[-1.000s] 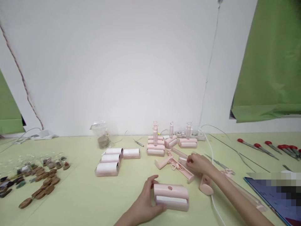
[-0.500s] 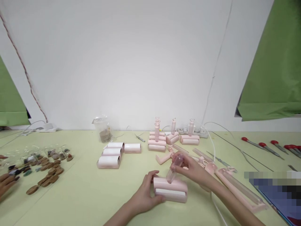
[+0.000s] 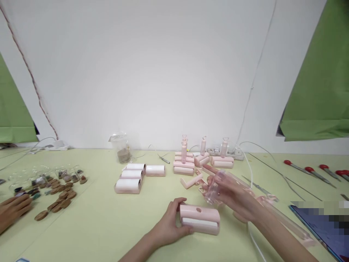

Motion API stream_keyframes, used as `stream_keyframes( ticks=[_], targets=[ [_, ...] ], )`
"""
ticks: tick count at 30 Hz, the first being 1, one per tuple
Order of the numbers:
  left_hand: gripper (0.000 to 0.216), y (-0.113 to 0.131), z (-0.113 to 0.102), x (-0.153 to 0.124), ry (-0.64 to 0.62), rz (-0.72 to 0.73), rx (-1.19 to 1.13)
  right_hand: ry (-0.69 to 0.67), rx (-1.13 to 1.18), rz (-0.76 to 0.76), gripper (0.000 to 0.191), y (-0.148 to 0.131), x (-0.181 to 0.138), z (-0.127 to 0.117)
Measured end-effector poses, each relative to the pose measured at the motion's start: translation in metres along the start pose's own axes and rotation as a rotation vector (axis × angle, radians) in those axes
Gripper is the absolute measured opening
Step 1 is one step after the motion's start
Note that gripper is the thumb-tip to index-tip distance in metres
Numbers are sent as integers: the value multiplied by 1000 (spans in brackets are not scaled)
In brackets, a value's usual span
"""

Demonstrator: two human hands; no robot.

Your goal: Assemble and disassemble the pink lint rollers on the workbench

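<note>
My left hand grips the left end of a pink lint roller head lying on the table, thumb in front and fingers behind. A round hole shows in the top of its shell, and a white roll is visible along the front. Up and to the right, my right hand holds a clear pinkish tubular handle, tilted and apart from the roller head. Under and beside that hand lie loose pink handle parts, partly hidden by it.
White rolls in pink shells lie left of centre. Finished-looking rollers with upright handles stand at the back. Red-handled tools and a phone-like device are right. Another person's hand rests by brown wooden pieces.
My right hand has pulled the tubular handle out of the roller head's hole and moved it right. My left hand keeps its hold on the head. The other person's hand has come further in.
</note>
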State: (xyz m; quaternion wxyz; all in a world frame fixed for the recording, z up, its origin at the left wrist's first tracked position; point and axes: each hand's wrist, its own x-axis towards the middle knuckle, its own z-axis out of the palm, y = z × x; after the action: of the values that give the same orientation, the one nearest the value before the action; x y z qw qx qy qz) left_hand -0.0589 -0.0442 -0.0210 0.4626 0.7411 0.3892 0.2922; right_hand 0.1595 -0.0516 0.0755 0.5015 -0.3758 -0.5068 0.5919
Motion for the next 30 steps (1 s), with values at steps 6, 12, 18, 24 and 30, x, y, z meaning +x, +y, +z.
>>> stream_keyframes(
  ticks=[6,12,18,24,30],
  targets=[
    [67,1,1,0,13,0,6,333,-106,43,50,12,8,6],
    [65,1,0,0,7,1,13,33,182,133,41,8,6,4],
    [65,-1,0,0,1,5,19,-81,351,122,30,16,11,-9],
    [64,1,-1,0,7,14,6,-53,165,46,44,16,11,-5],
    [65,1,-1,0,12,16,13,46,-637,-164,22,31,11,2]
  ],
)
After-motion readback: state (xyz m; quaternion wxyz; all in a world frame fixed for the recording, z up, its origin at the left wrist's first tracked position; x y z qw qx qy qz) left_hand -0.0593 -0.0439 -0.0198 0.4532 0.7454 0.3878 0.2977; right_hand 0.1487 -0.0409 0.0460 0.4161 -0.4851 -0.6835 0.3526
